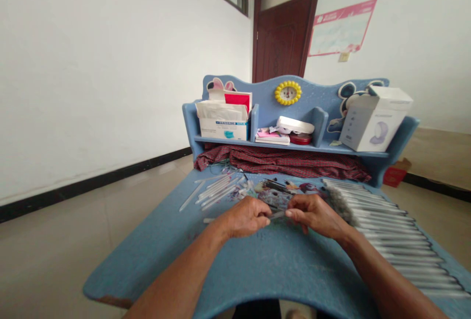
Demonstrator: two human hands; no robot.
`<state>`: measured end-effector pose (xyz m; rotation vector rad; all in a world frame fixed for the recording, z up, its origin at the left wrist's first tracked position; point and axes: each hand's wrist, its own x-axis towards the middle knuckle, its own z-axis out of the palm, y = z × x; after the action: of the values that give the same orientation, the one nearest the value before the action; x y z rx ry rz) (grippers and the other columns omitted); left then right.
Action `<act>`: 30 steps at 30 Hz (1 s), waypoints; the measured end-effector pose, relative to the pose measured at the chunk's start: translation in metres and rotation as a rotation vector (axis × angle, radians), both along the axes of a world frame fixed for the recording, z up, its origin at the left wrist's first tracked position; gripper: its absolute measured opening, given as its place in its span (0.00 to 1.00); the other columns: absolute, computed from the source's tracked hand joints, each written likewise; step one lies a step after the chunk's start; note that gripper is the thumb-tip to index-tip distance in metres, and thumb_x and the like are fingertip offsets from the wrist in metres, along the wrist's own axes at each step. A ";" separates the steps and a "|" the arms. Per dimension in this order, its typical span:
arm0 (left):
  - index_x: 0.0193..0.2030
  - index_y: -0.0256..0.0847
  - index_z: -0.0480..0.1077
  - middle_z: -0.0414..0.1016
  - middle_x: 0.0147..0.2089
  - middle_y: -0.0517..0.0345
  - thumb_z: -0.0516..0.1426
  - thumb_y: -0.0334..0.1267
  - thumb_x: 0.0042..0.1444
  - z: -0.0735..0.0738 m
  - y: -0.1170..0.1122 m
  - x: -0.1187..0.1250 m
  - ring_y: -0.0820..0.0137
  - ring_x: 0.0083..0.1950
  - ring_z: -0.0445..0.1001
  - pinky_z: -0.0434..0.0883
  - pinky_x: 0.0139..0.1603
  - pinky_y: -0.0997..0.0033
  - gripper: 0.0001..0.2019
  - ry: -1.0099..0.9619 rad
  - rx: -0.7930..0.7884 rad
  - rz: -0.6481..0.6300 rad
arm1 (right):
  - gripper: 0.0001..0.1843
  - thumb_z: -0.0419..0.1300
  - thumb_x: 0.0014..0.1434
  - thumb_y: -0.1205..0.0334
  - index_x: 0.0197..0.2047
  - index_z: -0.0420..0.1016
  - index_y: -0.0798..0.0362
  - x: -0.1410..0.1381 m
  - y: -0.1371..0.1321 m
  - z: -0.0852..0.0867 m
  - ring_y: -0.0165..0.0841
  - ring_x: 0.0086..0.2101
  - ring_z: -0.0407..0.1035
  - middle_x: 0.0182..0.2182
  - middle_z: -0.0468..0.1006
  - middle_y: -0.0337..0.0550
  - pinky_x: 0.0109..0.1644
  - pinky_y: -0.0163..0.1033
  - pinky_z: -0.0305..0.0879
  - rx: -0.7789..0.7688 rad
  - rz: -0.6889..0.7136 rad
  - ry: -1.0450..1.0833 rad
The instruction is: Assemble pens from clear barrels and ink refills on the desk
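Facing inward, hands (250, 217) (311, 213) pinch a clear tube (277, 215).

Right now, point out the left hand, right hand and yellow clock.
Left hand (247, 217), head view: back of hand.
Right hand (315, 215), head view: back of hand.
Yellow clock (287, 93), head view: centre of dial.

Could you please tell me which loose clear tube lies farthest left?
The slanting tube whose near end sits leftmost; the others lie farther right, nearer the left hand.
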<state>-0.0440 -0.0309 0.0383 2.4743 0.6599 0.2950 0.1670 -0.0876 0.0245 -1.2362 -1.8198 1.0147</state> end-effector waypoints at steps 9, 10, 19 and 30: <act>0.29 0.36 0.69 0.67 0.26 0.61 0.51 0.32 0.50 -0.001 0.001 0.000 0.75 0.28 0.63 0.59 0.29 0.79 0.06 0.018 0.051 -0.014 | 0.19 0.56 0.53 0.47 0.23 0.66 0.55 0.001 0.000 0.000 0.23 0.15 0.61 0.17 0.65 0.34 0.17 0.29 0.56 -0.010 0.010 -0.010; 0.29 0.36 0.69 0.67 0.26 0.61 0.52 0.32 0.50 0.000 0.000 0.000 0.75 0.28 0.63 0.59 0.29 0.79 0.06 0.018 0.061 -0.016 | 0.18 0.57 0.52 0.48 0.24 0.67 0.55 0.000 0.000 0.000 0.23 0.15 0.61 0.17 0.65 0.34 0.17 0.29 0.57 -0.018 0.013 0.004; 0.29 0.36 0.69 0.67 0.27 0.60 0.52 0.31 0.50 0.000 -0.001 0.002 0.74 0.30 0.66 0.60 0.33 0.78 0.05 0.041 0.145 -0.030 | 0.17 0.55 0.54 0.51 0.22 0.65 0.55 -0.003 -0.002 0.000 0.23 0.15 0.61 0.16 0.65 0.34 0.17 0.29 0.55 -0.022 -0.010 -0.044; 0.29 0.35 0.71 0.66 0.26 0.60 0.54 0.31 0.48 0.001 -0.002 0.003 0.74 0.30 0.65 0.59 0.31 0.78 0.05 -0.013 0.144 0.033 | 0.17 0.56 0.53 0.51 0.22 0.66 0.56 -0.003 -0.002 0.001 0.24 0.14 0.61 0.17 0.66 0.35 0.17 0.29 0.55 -0.019 -0.026 -0.034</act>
<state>-0.0410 -0.0325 0.0398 2.5981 0.6973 0.3831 0.1638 -0.0895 0.0255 -1.2924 -1.8189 1.0040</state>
